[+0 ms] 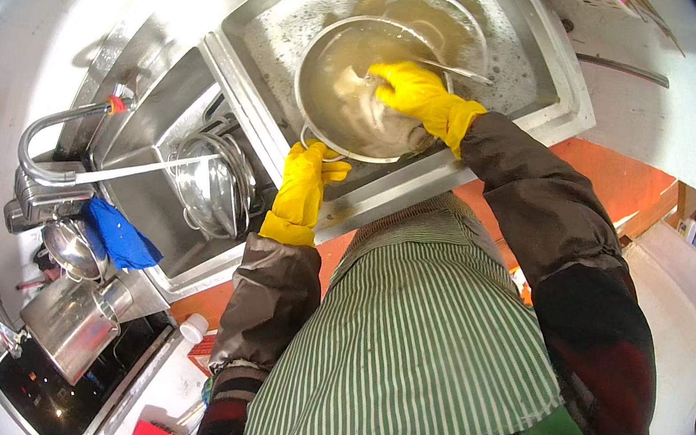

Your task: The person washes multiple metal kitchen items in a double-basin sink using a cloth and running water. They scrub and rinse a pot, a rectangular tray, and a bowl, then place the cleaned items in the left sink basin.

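A round metal pan (303, 86) holding murky water sits tilted in the soapy right basin of a steel sink (542, 44). My left hand (303, 187), in a yellow rubber glove, grips the loop handle at the pan's near left rim. Inside the pan is my right hand (417, 93), gloved the same way, its fingers curled and blurred over the water. Whether it holds a scrubber or cloth cannot be told. Just beyond that hand, a metal utensil handle (458, 70) crosses the pan's far right rim. Another round rim (478, 24) shows partly sunk in the suds behind.
Water runs from a curved faucet (30, 129) onto stacked metal pans (208, 183) in the left basin. A blue cloth (119, 236) hangs over the sink's left edge. Beside it stand a metal bowl (73, 247) and a tall steel pot (72, 325).
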Tool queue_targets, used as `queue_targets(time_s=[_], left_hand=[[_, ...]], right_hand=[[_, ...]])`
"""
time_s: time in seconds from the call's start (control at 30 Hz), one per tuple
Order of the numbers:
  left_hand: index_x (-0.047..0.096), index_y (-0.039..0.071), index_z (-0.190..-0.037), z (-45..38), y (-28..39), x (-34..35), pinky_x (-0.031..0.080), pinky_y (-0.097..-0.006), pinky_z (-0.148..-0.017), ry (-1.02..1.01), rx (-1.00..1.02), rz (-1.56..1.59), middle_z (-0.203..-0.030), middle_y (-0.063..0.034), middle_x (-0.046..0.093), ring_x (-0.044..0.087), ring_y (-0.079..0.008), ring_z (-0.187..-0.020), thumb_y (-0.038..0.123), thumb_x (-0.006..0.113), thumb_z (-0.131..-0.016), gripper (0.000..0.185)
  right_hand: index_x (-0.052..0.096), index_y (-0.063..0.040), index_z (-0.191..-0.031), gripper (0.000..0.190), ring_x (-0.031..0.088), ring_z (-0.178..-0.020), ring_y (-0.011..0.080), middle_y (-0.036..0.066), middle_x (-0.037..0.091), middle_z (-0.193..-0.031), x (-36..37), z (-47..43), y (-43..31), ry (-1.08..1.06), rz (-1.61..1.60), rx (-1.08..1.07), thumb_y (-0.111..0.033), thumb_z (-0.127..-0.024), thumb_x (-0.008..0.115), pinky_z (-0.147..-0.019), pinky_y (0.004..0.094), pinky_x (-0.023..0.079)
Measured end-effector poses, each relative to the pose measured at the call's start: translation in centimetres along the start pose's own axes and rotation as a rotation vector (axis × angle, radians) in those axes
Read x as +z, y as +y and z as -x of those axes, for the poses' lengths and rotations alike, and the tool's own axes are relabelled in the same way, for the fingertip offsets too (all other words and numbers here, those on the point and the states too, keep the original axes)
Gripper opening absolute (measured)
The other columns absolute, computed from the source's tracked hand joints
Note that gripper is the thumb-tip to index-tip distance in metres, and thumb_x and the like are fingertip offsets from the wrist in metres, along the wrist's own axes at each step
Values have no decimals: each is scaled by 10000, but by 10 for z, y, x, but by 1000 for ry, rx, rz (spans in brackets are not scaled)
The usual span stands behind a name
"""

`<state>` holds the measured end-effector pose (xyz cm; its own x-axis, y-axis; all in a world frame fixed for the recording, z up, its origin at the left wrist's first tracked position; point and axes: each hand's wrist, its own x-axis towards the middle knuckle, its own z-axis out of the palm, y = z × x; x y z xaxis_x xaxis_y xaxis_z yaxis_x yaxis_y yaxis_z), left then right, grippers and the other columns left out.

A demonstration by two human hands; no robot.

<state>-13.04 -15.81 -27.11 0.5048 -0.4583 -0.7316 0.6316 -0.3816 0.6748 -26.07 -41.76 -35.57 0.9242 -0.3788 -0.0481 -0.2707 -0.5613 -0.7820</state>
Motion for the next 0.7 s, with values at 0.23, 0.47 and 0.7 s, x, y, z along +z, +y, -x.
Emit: queue_targets(time_s=[0.23, 0.47, 0.7], left_hand=[[503, -3, -1243, 4, -7, 4, 634, -372, -698, -100, 118, 42, -1073, -155, 666, 731, -270, -806, 238, 577, -1055, 314], [514, 58, -1400, 36, 0, 35, 540, -304, -811, 347, 703, -466, -1164, -90, 639, 629, -170, -901, 243, 607, -1062, 396], [673, 47, -1066, 61, 54, 63, 396, -283, -456, -278, -78, -43, -663, -32, 566, 459, -146, -465, 437, 511, -1089, 423]], right_hand=[[685, -31, -1124, 292, 663, -986, 447, 210, 722, -1076, -9, -10, 29, -219, 397, 278, -251, -948, 607, -874, 548, 502], [729, -67, -1034, 270, 623, -673, 168, 66, 714, -860, -34, -13, -56, -154, -776, 496, -319, -974, 655, -587, 317, 492], [713, -75, -1206, 391, 586, -641, 110, 63, 707, -943, -17, -30, -111, -145, -974, 172, -391, -1002, 606, -549, 250, 469]])
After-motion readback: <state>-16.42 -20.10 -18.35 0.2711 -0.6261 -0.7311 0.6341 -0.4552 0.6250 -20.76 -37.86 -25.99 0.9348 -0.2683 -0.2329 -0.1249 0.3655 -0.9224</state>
